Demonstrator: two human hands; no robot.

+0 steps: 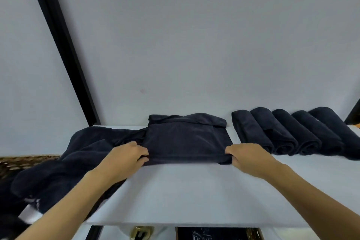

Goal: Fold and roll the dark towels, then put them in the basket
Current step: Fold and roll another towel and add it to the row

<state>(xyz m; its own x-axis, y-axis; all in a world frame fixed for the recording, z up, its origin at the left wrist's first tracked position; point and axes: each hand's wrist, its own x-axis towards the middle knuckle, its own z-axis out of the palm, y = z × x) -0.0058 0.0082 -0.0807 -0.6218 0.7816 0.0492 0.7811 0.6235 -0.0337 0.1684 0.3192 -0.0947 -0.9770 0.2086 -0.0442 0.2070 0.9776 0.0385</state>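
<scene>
Far left: woven basket [25, 161], only part of its brown rim visible, low beside the table edge. Contents cannot be made out from here.

Heap of loose towels [64, 163], dark navy, unfolded, slumped over the left end of the white table [194, 191] and spilling off it toward the basket. Its upper end touches the piece being worked.

Left hand [126, 157]: arm reaches in from lower left, crossing over the heap. Fingers curled in, thumb below, pinching the near left corner of the folded towel [187, 138].

Folded towel lies flat in the middle of the table, a rough square. A thicker band of cloth is turned over along its far edge, close to the wall [194, 35]. Near edge slightly lifted between the two hands.

Right hand [247, 157]: arm comes in from lower right. Fingers tucked under and thumb on top, gripping the near right corner of the same towel. Both hands closed on cloth, nothing else held.

Right of that: rolled towels [288, 132], five dark rolls lying side by side on the table, touching one another, ends facing me, running back toward the wall. None of them is in the basket.

Background: black strip [64, 48] runs diagonally up the pale wall at left. Under the table front, a gold-coloured round object [140, 233] and a dark panel with faint lettering [210, 234], too cropped to identify.
</scene>
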